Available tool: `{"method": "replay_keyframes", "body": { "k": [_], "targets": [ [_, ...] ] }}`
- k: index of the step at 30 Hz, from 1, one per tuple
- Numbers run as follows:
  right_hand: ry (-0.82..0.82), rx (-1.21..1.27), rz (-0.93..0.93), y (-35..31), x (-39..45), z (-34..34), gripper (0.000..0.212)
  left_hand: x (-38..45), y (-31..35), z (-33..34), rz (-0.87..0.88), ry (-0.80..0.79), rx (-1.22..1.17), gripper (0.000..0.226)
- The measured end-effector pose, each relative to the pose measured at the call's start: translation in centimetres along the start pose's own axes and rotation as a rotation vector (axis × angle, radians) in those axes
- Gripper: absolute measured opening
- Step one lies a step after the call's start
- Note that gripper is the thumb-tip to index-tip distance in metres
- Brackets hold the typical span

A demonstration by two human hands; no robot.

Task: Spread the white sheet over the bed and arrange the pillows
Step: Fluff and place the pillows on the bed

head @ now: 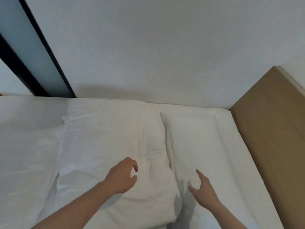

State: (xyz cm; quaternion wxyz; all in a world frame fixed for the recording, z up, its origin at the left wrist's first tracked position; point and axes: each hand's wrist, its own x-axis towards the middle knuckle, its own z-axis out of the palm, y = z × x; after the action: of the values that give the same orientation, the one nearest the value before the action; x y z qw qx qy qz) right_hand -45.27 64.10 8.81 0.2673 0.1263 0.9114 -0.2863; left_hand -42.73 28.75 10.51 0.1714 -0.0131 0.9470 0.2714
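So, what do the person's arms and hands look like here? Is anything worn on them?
Both forearms are bare as far as the frame shows: no sleeves visible. The left hand and right hand wear no gloves, and no rings, watch or bracelets can be seen.

Bedroom: white-sheeted bed (24,146), two pillows (107,138), tan headboard (272,129), plain white wall (165,47).

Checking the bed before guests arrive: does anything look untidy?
Yes. The left pillow is rumpled and dented near its right edge, bulging against the flatter right pillow. Both hands hover open above them.
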Motion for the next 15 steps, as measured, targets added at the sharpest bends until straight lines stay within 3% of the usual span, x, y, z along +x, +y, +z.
{"method": "replay_keyframes", "body": {
  "k": [7,11,15],
  "targets": [
    [0.054,0.090,0.437,15.9,3.9,-0.8,0.105,2.6,8.0,6.4,0.020,-0.169,0.049,0.016],
    [0.093,0.249,0.682,20.2,4.5,-1.4,0.135,3.1,11.0,8.9,0.006,-0.218,0.064,0.016],
    [0.074,0.169,0.591,22.8,6.1,-3.6,0.153,3.5,13.3,10.4,-0.007,-0.246,0.076,0.016]
  ]
}}
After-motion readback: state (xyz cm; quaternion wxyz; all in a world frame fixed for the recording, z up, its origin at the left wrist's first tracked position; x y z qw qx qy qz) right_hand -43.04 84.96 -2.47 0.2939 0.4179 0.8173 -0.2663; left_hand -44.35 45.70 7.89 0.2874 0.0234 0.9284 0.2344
